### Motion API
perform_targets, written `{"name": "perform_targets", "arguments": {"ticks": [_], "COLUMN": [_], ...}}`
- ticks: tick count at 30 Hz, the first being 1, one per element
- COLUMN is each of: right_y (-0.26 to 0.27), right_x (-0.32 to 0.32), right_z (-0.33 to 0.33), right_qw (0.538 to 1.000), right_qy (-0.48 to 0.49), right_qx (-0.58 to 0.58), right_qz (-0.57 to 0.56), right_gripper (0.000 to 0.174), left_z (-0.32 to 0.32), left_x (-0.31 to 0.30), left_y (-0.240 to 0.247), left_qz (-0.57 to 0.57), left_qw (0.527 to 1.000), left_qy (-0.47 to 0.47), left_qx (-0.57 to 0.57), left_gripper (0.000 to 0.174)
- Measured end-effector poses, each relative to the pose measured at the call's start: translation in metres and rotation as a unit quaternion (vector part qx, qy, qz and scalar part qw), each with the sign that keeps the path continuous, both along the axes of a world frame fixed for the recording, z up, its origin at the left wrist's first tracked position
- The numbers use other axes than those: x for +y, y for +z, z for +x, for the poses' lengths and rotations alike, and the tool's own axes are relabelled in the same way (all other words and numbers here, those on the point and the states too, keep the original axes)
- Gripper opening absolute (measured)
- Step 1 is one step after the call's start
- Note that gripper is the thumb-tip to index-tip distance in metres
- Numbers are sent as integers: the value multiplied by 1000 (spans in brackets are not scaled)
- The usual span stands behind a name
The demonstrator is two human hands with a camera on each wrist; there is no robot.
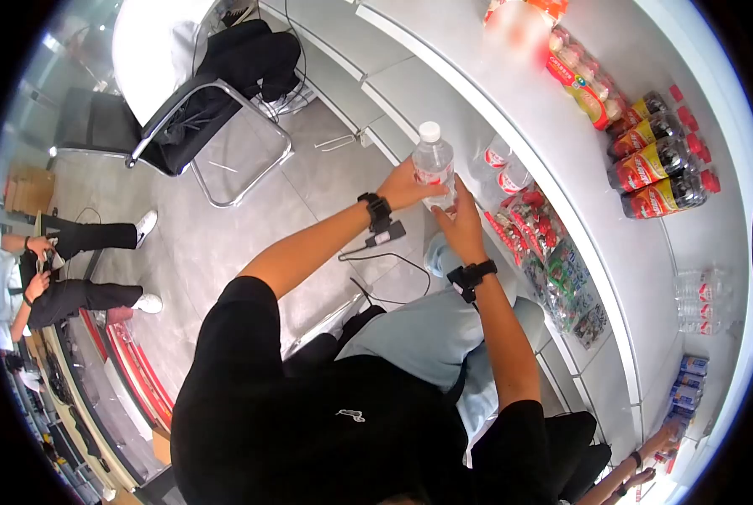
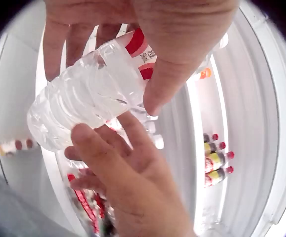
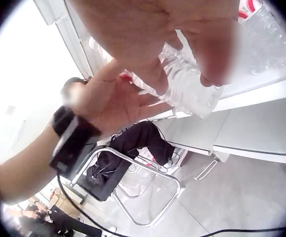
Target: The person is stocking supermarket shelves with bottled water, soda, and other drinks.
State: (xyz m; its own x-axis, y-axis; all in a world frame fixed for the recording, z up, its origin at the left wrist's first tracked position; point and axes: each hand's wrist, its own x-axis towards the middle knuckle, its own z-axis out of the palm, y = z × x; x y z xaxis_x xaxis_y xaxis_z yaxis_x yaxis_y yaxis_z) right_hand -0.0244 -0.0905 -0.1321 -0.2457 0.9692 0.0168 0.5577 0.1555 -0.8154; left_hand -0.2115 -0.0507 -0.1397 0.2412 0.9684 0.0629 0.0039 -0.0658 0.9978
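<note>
A clear plastic water bottle (image 1: 433, 158) with a white cap and a red-and-white label is held in front of the body, cap pointing away. My left hand (image 1: 405, 186) grips it around the label, thumb on one side and fingers on the other. Lower down, my right hand (image 1: 463, 225) holds the bottle near its base between thumb and fingers. In the left wrist view the bottle's ribbed base (image 2: 49, 118) shows between the two hands. The right wrist view has the bottle (image 3: 192, 89) partly hidden behind my right hand (image 3: 167, 29).
White shelves curve along the right, with water bottles (image 1: 511, 172), red snack packs (image 1: 532, 219), dark red-capped drink bottles (image 1: 662, 156) and blue cans (image 1: 688, 387). A black chair (image 1: 183, 126) stands at the left. Another person (image 1: 65, 269) is at far left; a cable (image 1: 393, 261) trails below.
</note>
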Motion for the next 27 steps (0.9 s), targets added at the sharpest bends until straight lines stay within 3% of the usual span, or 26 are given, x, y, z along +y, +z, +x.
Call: {"name": "perform_targets", "arguments": {"ticks": [3,8,15,19,22,27], "right_y": [-17,-30,-22,-23,-38,-40], "right_x": [30,67,79,79,88,86], "right_z": [-5,1,8,7,9,17], "right_qw": [997,977,972,970,970,966], "right_qy": [20,15,15,8,25,0], "right_qx": [75,206,216,222,236,235], "right_qz": [21,-47,-93,-97,-56,-107], "right_gripper": [92,95,93,92,94,97], "left_z": [-2,17,31,38,44,53], "left_x": [58,119,159,164,181,209], "left_y": [-15,-5,-18,-22,-44,-80], "left_qz": [58,58,100,41,44,6], "left_qw": [993,993,978,967,968,986], "left_qy": [22,-15,-44,-47,-45,-72], "left_qx": [102,100,179,247,243,151], "left_gripper": [72,84,84,86,89,89]}}
